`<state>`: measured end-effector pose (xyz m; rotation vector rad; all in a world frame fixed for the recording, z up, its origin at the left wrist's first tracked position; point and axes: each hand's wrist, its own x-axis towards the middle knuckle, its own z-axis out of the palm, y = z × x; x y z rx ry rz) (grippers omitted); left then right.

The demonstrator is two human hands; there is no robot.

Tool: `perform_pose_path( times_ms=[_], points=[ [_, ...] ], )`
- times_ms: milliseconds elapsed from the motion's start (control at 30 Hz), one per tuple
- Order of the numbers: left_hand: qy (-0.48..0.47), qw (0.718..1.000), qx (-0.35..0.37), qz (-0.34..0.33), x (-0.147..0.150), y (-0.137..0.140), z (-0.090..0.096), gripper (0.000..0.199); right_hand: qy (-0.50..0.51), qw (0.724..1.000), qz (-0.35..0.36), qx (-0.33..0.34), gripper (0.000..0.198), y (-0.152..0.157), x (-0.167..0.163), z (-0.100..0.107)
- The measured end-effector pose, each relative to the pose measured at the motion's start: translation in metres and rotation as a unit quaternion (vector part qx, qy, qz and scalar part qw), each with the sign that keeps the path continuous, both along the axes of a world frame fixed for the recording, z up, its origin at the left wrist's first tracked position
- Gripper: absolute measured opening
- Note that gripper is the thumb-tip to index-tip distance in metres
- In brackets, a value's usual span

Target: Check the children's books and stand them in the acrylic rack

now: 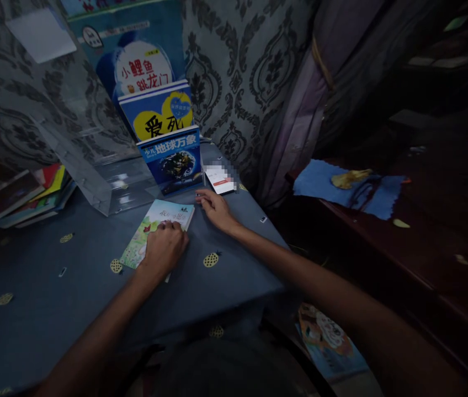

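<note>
The fingers [171,225] of the left hand [164,245] are curled down on a booklet's cover, and whether they grip it cannot be told; those of the right hand [217,212] are loosely bent, slightly apart and holding nothing. Beneath both spreads the patterned blue worktop [93,292]. On it, beyond the booklet, stands a clear display rack [98,193], with a blue globe book [178,165] propped upright at its front. The pale green-and-blue booklet [154,216] lies flat under the left hand, the nearer one; its long axis slants from near left to far right, towards the globe book. Smallest, the phone [216,182] lies just past the right fingertips.
</note>
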<state>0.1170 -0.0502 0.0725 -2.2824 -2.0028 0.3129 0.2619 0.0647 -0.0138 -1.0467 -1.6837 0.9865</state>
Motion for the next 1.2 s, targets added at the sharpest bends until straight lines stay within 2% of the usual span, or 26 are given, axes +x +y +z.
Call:
perform_pose_path(
  times_ms=[167, 333, 600, 767, 867, 1000, 1200],
  points=[
    [0.006, 1.0, -0.016, 0.0, -0.006, 0.004, 0.007, 0.04, 0.063, 0.998, 0.009, 0.003, 0.032, 0.003, 0.002, -0.018],
    [-0.002, 1.0, -0.029, 0.01, -0.012, 0.007, 0.015, 0.042, 0.075, 0.996, 0.03, 0.024, 0.035, -0.001, 0.009, -0.019],
    [-0.025, 1.0, -0.009, 0.002, -0.014, 0.005, 0.015, 0.04, -0.015, 0.996, 0.008, 0.087, 0.039, -0.018, 0.008, 0.002],
    [-0.023, 1.0, 0.004, -0.01, -0.009, 0.002, 0.009, 0.037, -0.057, 0.988, 0.04, 0.134, 0.042, -0.033, 0.008, 0.016],
    [-0.027, 1.0, 0.005, -0.015, -0.009, -0.001, 0.005, 0.035, -0.129, 0.976, 0.066, 0.161, 0.04, -0.038, 0.006, 0.017],
    [-0.072, 0.996, 0.021, -0.05, -0.033, -0.009, -0.001, 0.032, -0.246, 0.949, 0.087, 0.179, 0.037, -0.041, 0.004, 0.014],
    [-0.124, 0.989, 0.045, -0.06, -0.097, -0.033, -0.018, 0.04, -0.292, 0.937, 0.092, 0.17, 0.037, -0.039, 0.0, 0.012]
  ],
)
